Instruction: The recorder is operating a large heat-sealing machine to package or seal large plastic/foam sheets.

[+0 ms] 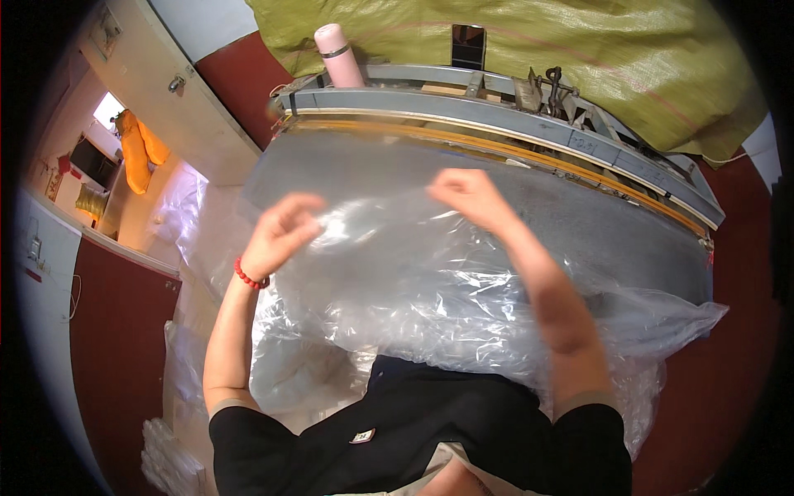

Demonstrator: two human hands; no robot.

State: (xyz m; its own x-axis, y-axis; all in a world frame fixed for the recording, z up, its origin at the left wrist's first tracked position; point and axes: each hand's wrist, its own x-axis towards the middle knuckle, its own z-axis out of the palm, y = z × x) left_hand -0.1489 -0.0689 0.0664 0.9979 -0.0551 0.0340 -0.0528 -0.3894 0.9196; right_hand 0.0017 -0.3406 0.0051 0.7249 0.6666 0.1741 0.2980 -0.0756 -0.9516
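Observation:
Clear plastic film (471,289) lies crumpled and shiny over a dark grey worktop (637,223) and hangs down its near side. My right hand (469,197) is closed in a pinch, and a faint fold of the film runs from its fingertips. To its left, my left hand (285,233) hovers over the film with fingers half curled and the thumb apart, slightly smeared by motion. A red bead bracelet (251,274) circles the left wrist.
Along the worktop's far side runs a metal frame (513,116) with an orange strip (463,134). A pink flask (339,58), a dark phone-like slab (468,48) and metal clamps (556,91) stand there. A green-yellow tarp (579,33) hangs behind. An open door (169,74) is at left.

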